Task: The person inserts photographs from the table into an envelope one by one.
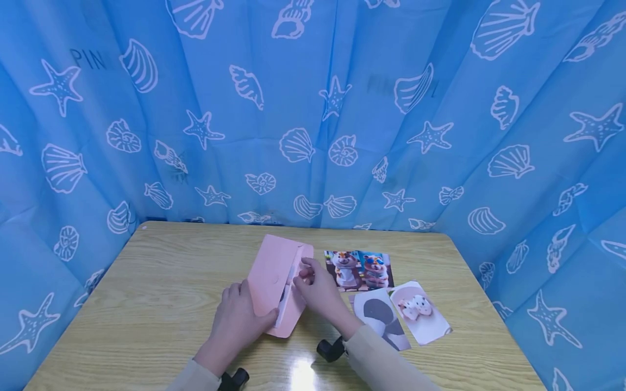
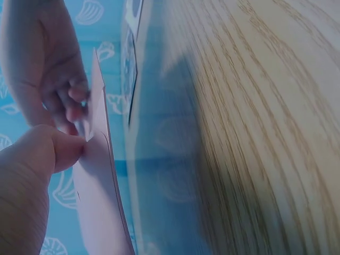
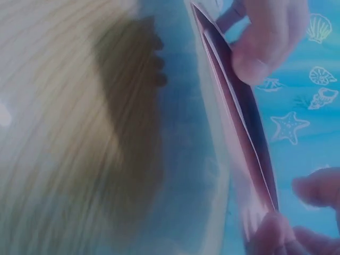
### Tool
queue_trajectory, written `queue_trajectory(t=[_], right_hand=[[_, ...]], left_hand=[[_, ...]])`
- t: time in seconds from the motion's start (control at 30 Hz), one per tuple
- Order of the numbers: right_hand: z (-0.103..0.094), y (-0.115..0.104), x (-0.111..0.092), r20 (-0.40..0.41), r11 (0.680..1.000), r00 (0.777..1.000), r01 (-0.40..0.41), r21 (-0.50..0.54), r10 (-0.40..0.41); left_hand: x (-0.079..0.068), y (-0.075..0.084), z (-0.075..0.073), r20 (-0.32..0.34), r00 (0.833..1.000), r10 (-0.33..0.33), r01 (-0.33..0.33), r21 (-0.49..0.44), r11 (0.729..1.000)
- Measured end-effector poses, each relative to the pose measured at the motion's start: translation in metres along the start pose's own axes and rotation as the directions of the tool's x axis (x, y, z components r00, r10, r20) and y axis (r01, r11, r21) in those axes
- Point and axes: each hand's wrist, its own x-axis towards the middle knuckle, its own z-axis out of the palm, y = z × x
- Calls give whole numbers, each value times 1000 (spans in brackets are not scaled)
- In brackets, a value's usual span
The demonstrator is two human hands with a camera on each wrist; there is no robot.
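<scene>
A pink envelope is held tilted above the table, its long opening facing right. My left hand grips its left side, with the thumb pressed on the near face and the fingers behind. At the opening, my right hand has curled fingers on the right edge; the right wrist view shows its fingertips touching the envelope's lower part. Inside the parted mouth the pale edge of a card or sheet shows. Most of that insert is hidden.
Right of the envelope lie pictures on the wooden table: two animal-character pictures, a grey-and-white picture and a bow picture. A blue shell-patterned curtain hangs behind. Black wrist mounts sit under the wrists.
</scene>
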Motion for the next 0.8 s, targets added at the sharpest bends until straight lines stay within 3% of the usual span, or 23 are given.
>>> queue_trajectory(t=[0.27, 0.5, 0.8], right_hand=[[-39, 14, -7, -101, 1000, 995, 0, -23, -3], [-69, 39, -17, -155, 992, 984, -96, -87, 82], [-99, 65, -35, -162, 958, 972, -199, -204, 168]], left_hand=[[1, -9, 1, -10, 1000, -3, 3, -8, 1000], [2, -14, 2, -10, 1000, 1, -2, -13, 1000], [2, -18, 2, -7, 1000, -5, 5, -5, 1000]])
